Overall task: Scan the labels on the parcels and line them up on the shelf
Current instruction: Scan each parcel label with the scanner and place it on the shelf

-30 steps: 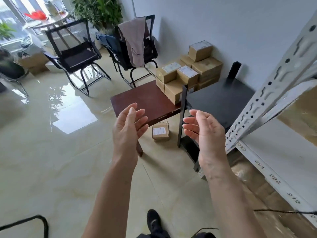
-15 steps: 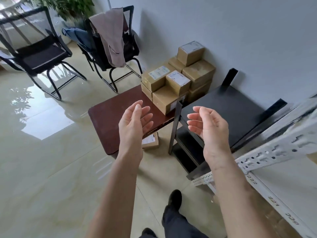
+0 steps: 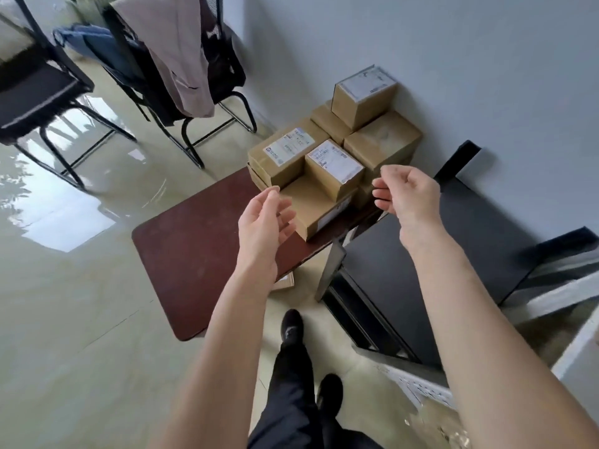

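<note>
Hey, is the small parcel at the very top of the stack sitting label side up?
Yes, label up: the top parcel shows its white label on its upper face.

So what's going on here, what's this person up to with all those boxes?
A person is reaching both hands toward a stack of cardboard parcels piled at the wall end of a dark red table. The left hand and right hand are empty, fingers loosely curled, either side of a small labelled parcel. Nothing is picked up yet. A black shelf unit stands beside the table.
</note>
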